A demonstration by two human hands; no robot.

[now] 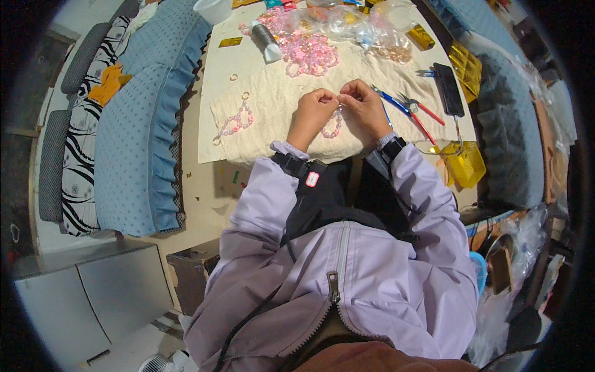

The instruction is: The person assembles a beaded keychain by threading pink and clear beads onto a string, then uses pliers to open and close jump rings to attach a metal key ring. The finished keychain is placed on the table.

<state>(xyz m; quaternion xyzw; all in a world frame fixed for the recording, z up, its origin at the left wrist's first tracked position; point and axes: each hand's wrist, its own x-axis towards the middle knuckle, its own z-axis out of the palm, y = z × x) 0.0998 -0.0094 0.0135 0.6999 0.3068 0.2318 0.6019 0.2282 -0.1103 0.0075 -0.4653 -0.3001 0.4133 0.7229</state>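
Note:
A short loop of pink and lilac beads (333, 131) hangs down between my two hands, just above the cloth (273, 93). Its upper end runs up to my fingertips, where the details are too small to make out. My left hand (313, 116) pinches there with curled fingers. Close against it, my right hand (364, 109) pinches at the same spot with thumb and forefinger. Another beaded strand (237, 123) with gold-coloured rings at its ends lies on the cloth to the left. Red-handled pliers (423, 116) and blue-handled pliers (392, 99) lie right of my right hand.
Farther back sit a heap of pink bead strands (310, 54), a spool of grey thread (265, 42) and clear plastic bags (365, 28). A black phone (448, 90) with a cable lies at the right edge. Padded blue seats (139, 124) flank the table; a yellow basket (466, 164) stands at right.

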